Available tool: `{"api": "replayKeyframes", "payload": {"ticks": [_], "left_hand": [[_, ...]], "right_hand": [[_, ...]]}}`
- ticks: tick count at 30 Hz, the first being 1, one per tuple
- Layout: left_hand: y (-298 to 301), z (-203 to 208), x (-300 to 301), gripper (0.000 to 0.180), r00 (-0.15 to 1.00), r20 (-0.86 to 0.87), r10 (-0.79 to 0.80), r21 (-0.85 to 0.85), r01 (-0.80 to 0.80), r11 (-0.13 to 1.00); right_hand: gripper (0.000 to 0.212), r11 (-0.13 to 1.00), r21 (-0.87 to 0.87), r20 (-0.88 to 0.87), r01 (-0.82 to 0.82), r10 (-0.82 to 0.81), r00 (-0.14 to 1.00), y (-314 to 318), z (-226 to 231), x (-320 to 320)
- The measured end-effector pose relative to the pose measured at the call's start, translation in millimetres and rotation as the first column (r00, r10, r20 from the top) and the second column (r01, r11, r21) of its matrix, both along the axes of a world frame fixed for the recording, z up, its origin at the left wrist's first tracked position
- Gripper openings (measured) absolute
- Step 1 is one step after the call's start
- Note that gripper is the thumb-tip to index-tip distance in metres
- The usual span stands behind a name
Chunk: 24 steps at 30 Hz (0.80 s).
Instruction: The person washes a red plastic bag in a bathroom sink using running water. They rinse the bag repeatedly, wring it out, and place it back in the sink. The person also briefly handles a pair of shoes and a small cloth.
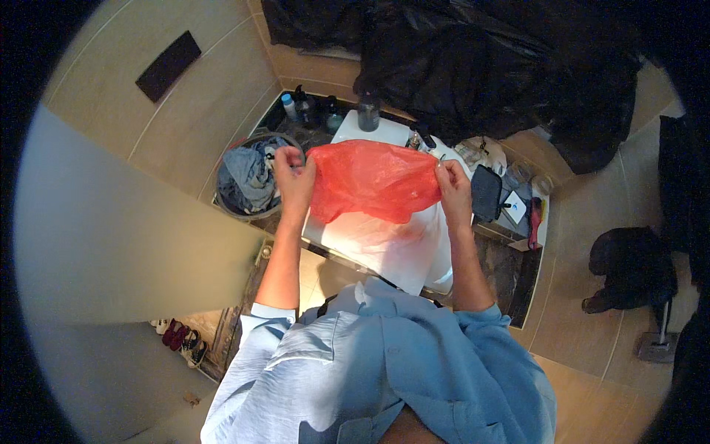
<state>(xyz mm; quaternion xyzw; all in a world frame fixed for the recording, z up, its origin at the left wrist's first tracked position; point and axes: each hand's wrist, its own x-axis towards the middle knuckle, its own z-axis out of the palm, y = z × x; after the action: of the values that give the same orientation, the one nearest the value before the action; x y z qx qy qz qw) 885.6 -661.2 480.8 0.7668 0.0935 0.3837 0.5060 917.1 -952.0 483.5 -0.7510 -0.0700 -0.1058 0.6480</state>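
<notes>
A thin red plastic bag [373,181] is stretched out sideways in front of me, above the white sink [329,235]. My right hand [455,186] pinches its upper right corner between thumb and fingers. At the other side, the curled fingers of my left hand [293,177] grip the bag's left edge. Part of the sink and most of the faucet are hidden behind the bag. Light shines through the red film onto the pale surface below.
Clothes fill a round basket [248,181] at the left. Dark pump bottles [305,107] and a blue-capped bottle [288,106] line the back. A grey bottle [368,115] stands behind the sink. A black case [487,194] lies right. Black plastic sheeting [458,66] covers the wall.
</notes>
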Motion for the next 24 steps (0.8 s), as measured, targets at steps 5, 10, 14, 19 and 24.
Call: {"api": "replayKeyframes", "payload": {"ticks": [5, 10, 14, 19, 24], "left_hand": [[-5, -10, 0, 0.012, 0.911, -0.1, -0.4, -0.565, 0.279, 0.776], [-17, 9, -5, 0.022, 0.805, 0.167, -0.569, -0.873, 0.389, 0.294], [-21, 12, -4, 0.028, 0.748, 0.226, -0.624, -0.916, 0.381, 0.125], [-34, 23, -13, 0.038, 0.661, 0.257, -0.705, -0.868, 0.478, 0.131], [-32, 38, -23, 0.037, 0.582, 0.224, -0.782, -0.819, 0.548, 0.173]], "right_hand": [[0.008, 0.979, -0.205, -0.049, 0.012, -0.023, 0.999, 0, 7, -15], [0.009, 0.712, -0.679, 0.222, 0.18, -0.035, 0.974, 1, 19, -20], [0.022, 0.753, -0.539, 0.562, 0.378, -0.013, 0.827, 29, 57, -38], [0.025, 0.946, -0.288, 0.265, -0.15, 0.229, 0.937, 73, 69, -34], [0.02, 0.948, -0.259, 0.165, -0.183, 0.23, 0.959, 88, 46, -31]]}}
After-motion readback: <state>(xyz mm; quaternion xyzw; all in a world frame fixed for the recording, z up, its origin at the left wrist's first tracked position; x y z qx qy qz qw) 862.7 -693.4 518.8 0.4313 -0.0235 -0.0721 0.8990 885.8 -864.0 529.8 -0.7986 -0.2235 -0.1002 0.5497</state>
